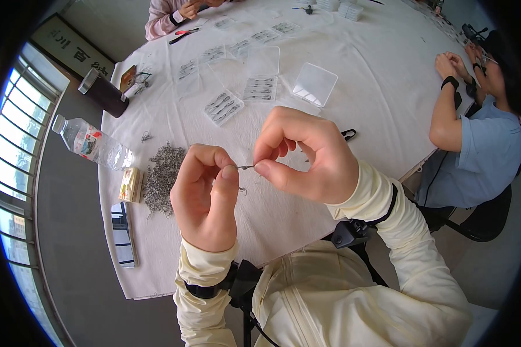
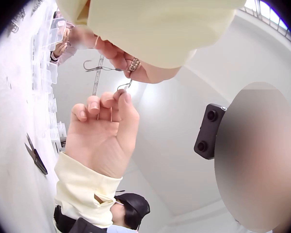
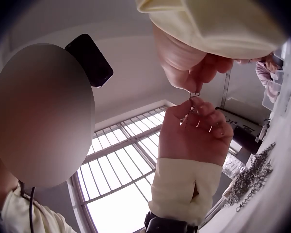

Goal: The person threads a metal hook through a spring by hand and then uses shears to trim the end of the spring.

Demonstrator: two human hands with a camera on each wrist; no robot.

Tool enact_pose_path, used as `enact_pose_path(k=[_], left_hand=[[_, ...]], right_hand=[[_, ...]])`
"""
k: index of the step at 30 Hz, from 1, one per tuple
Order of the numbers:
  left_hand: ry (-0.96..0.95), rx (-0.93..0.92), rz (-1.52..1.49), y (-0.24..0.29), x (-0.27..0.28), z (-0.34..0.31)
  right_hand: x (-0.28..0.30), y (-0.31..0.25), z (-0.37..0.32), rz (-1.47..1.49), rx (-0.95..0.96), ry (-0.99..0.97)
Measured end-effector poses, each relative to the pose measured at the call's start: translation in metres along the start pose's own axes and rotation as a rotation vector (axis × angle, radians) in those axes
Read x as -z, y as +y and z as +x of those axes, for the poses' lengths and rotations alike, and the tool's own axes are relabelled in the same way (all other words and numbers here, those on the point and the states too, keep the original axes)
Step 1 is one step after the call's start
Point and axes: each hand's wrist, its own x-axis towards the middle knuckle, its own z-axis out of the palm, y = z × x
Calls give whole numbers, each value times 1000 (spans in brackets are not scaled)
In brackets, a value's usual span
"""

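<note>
In the head view, my left hand [image 1: 205,196] and right hand [image 1: 315,159] meet above the table. Thumb and forefinger of each pinch one end of a small metal fishing hook piece [image 1: 246,168]. From the left wrist, a curved fish hook [image 2: 88,67] on twisted wire sticks out of my left fingers, and a bent wire [image 2: 124,86] joins the two hands' fingertips. More thin metal pieces [image 3: 186,119] show among the left fingers in the right wrist view. Left of the hands lies a tangled pile of metal hooks [image 1: 165,179].
Clear plastic boxes [image 1: 223,108] of hooks and a clear lid [image 1: 315,84] lie beyond the hands. A water bottle [image 1: 92,143], dark tumbler [image 1: 103,92], tissue pack [image 1: 131,185] and phone [image 1: 124,234] line the left edge. Black scissors [image 2: 36,155] lie at right. Two people sit around the table.
</note>
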Motion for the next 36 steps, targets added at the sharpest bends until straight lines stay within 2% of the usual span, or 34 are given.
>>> enact_pose_path(k=[14,30,33,36], left_hand=[[-22,-21,-16,-1,1,-1],[-20,0,-39,0,1,-1],[1,20,-44,0,2,-1],[-13,40,-49,-1,5,-1]], right_hand=[[0,-2,1,-112,90,-6],[4,-6,1,-119,105,5],[26,-7,-4,-194,111,65],[62,-9,-17,-491,-39,-10]])
